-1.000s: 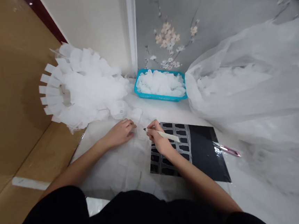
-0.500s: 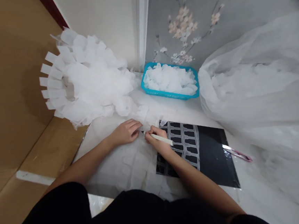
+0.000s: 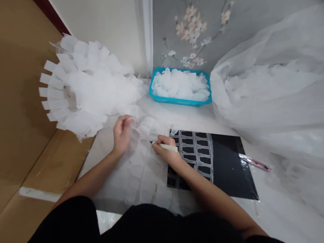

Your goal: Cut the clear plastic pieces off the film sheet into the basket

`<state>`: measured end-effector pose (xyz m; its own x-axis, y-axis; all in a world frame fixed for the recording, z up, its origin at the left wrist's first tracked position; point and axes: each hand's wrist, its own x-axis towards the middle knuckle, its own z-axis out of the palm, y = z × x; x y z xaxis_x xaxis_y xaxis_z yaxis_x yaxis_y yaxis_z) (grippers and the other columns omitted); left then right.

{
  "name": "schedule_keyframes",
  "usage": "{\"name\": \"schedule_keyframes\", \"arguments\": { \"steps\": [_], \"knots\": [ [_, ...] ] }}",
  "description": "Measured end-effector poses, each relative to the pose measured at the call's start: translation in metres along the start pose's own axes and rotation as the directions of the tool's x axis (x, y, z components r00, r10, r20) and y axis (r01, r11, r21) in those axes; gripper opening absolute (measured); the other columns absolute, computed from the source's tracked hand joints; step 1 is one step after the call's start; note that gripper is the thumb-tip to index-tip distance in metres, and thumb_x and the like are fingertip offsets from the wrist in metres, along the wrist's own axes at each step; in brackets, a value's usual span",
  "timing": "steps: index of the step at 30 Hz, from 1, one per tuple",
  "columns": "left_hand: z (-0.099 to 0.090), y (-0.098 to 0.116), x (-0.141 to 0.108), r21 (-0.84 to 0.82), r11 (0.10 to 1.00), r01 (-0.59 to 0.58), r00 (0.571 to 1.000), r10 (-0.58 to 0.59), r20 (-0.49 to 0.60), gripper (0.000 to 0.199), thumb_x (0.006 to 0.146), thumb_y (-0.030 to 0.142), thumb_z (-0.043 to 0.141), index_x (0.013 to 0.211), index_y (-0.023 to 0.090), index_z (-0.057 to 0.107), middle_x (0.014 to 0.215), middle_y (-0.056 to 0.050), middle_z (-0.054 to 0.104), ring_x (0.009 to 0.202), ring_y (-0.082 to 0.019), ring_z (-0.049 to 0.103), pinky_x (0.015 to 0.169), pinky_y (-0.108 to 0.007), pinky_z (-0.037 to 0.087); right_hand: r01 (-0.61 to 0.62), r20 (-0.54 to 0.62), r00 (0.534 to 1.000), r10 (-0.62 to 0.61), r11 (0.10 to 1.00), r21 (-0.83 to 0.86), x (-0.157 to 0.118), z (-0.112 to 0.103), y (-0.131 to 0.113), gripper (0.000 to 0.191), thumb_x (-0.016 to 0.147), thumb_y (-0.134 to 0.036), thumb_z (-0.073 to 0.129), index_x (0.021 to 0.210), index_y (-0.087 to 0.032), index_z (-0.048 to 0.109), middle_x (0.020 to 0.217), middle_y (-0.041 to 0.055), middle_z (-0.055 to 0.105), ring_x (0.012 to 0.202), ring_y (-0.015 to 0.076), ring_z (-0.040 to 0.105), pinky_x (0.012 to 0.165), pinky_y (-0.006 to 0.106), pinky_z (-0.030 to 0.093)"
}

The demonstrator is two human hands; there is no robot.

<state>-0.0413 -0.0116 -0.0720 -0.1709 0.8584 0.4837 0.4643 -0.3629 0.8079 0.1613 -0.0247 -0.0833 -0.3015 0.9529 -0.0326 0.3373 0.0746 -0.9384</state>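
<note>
My left hand [image 3: 122, 134] is raised over the white sheets, its fingers pinched on a thin translucent white piece [image 3: 134, 123]. My right hand [image 3: 166, 148] grips a white pen-like tool [image 3: 168, 147] whose dark tip points left, a short way from my left hand. Thin white sheets [image 3: 127, 177] lie layered on the table below both hands. Under my right forearm is a black board [image 3: 229, 164], partly covered by a translucent sheet with rows of dark tab-shaped openings [image 3: 203, 152].
A blue basket [image 3: 180, 101] heaped with white pieces stands at the back. Left of it is a large bundle of white strips [image 3: 96, 89]. A big translucent bag [image 3: 277, 115] fills the right side. A pink utility knife [image 3: 255, 162] lies at the board's right edge.
My left hand has lifted away to the left and upward with the thin white piece. My right hand with the pen-like tool has shifted only slightly.
</note>
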Motion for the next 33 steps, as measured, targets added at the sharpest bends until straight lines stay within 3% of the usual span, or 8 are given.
{"name": "schedule_keyframes", "arguments": {
  "steps": [2, 4, 8, 10, 12, 14, 16, 33],
  "knots": [
    [-0.002, 0.006, 0.01, -0.162, 0.985, 0.056, 0.967, -0.093, -0.235, 0.025, 0.102, 0.037, 0.032, 0.116, 0.026, 0.049, 0.093, -0.002, 0.061, 0.084, -0.015, 0.066, 0.083, -0.033, 0.054, 0.002, -0.007, 1.0, -0.002, 1.0, 0.02, 0.0, 0.0, -0.002, 0.022, 0.071, -0.02, 0.056, 0.056, -0.022, 0.04, 0.045, -0.0066, 0.049, 0.047, 0.0113, 0.044, 0.05, 0.023, 0.032],
    [-0.007, 0.015, 0.017, -0.26, 0.962, 0.086, 0.946, -0.16, -0.281, 0.021, 0.098, 0.041, 0.044, 0.111, 0.025, 0.052, 0.09, -0.001, 0.061, 0.081, -0.015, 0.066, 0.082, -0.033, 0.054, 0.005, -0.022, 1.0, -0.004, 0.999, 0.049, 0.001, -0.002, -0.003, 0.021, 0.071, -0.021, 0.056, 0.058, -0.023, 0.04, 0.046, -0.0064, 0.05, 0.046, 0.0116, 0.047, 0.05, 0.023, 0.034],
    [-0.017, 0.027, 0.016, -0.063, 0.997, 0.038, 0.991, -0.03, 0.133, 0.018, 0.092, 0.036, 0.055, 0.1, 0.021, 0.059, 0.103, -0.006, 0.062, 0.096, -0.019, 0.064, 0.089, -0.035, 0.052, 0.005, -0.098, 0.995, 0.005, 0.995, 0.096, 0.001, -0.007, -0.006, 0.021, 0.073, -0.024, 0.054, 0.058, -0.023, 0.04, 0.049, -0.0051, 0.053, 0.047, 0.0125, 0.051, 0.052, 0.023, 0.038],
    [-0.016, 0.028, 0.013, 0.068, 0.991, -0.112, 0.914, 0.076, 0.398, 0.015, 0.092, 0.027, 0.049, 0.098, 0.02, 0.061, 0.106, -0.007, 0.063, 0.104, -0.021, 0.061, 0.093, -0.037, 0.05, 0.006, -0.134, 0.991, 0.008, 0.994, 0.105, 0.001, -0.009, -0.007, 0.02, 0.073, -0.023, 0.054, 0.058, -0.024, 0.041, 0.049, -0.005, 0.053, 0.048, 0.0127, 0.051, 0.053, 0.024, 0.039],
    [-0.011, 0.026, 0.01, 0.177, 0.942, -0.284, 0.793, 0.128, 0.595, 0.022, 0.09, 0.017, 0.044, 0.104, 0.018, 0.061, 0.107, -0.009, 0.065, 0.105, -0.023, 0.06, 0.095, -0.04, 0.048, 0.011, -0.15, 0.989, 0.006, 0.994, 0.111, 0.001, -0.01, -0.007, 0.02, 0.072, -0.023, 0.054, 0.057, -0.024, 0.041, 0.048, -0.0051, 0.053, 0.048, 0.0126, 0.05, 0.054, 0.024, 0.04],
    [-0.004, 0.023, 0.008, 0.251, 0.867, -0.43, 0.704, 0.148, 0.695, 0.028, 0.087, 0.013, 0.045, 0.11, 0.016, 0.06, 0.11, -0.01, 0.066, 0.105, -0.025, 0.06, 0.096, -0.042, 0.047, 0.015, -0.146, 0.989, 0.002, 0.993, 0.117, 0.001, -0.01, -0.007, 0.02, 0.072, -0.022, 0.054, 0.056, -0.023, 0.042, 0.048, -0.0053, 0.053, 0.047, 0.0125, 0.05, 0.054, 0.024, 0.04],
    [0.001, 0.02, 0.008, 0.283, 0.801, -0.528, 0.661, 0.179, 0.728, 0.031, 0.084, 0.013, 0.049, 0.113, 0.014, 0.06, 0.112, -0.012, 0.066, 0.106, -0.026, 0.059, 0.096, -0.044, 0.047, 0.019, -0.134, 0.991, -0.002, 0.993, 0.121, 0.0, -0.01, -0.006, 0.02, 0.072, -0.022, 0.055, 0.056, -0.023, 0.043, 0.048, -0.0055, 0.053, 0.047, 0.0123, 0.05, 0.054, 0.024, 0.04],
    [0.009, 0.005, -0.001, 0.304, 0.729, -0.613, 0.65, 0.246, 0.719, 0.026, 0.085, 0.009, 0.052, 0.106, 0.014, 0.066, 0.112, -0.013, 0.061, 0.1, -0.024, 0.061, 0.088, -0.037, 0.053, 0.003, -0.083, 0.997, 0.004, 0.996, 0.088, 0.002, -0.006, 0.002, 0.02, 0.074, -0.023, 0.056, 0.057, -0.023, 0.045, 0.049, -0.0049, 0.054, 0.048, 0.0126, 0.049, 0.053, 0.024, 0.039]
  ]
}}
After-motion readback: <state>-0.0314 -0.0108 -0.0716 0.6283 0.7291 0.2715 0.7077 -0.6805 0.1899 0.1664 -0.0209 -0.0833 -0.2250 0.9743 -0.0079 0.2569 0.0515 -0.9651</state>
